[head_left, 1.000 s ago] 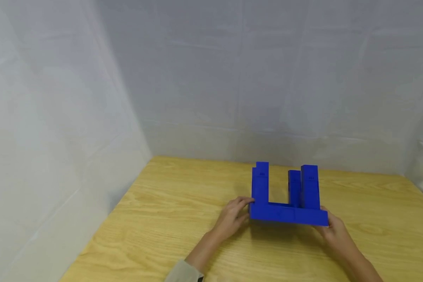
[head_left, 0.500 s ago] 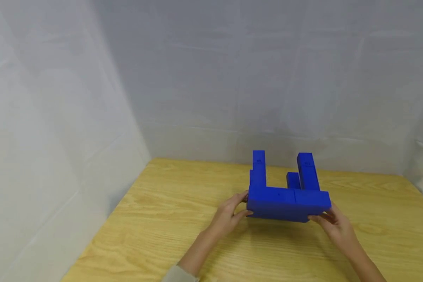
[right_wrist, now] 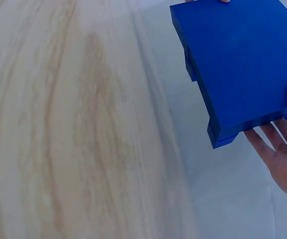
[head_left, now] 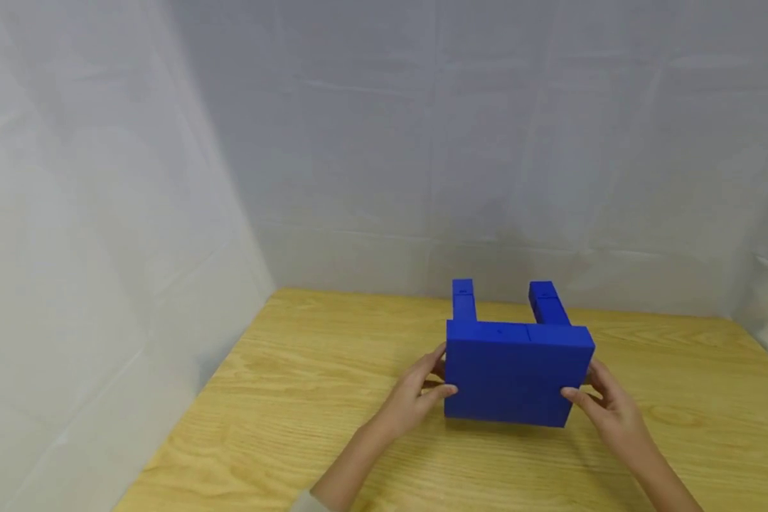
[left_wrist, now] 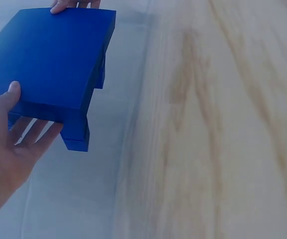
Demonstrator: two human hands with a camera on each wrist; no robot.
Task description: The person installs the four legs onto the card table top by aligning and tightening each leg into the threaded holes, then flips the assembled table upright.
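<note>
Both hands' grip (head_left: pixel 422 395) (head_left: pixel 604 409) flanking blue block (head_left: pixel 515 373)

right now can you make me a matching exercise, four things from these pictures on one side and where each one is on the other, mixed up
Things:
1. left hand
2. right hand
3. blue block structure
4. wooden table

Places:
A. held between both hands, its broad flat face toward the head camera
B. on the structure's right edge, thumb on the flat face
C. beneath everything, against the white backdrop
D. on the structure's left edge, thumb on the flat face

Pairs: 1-D, 2-B, 3-A, 4-C
</note>
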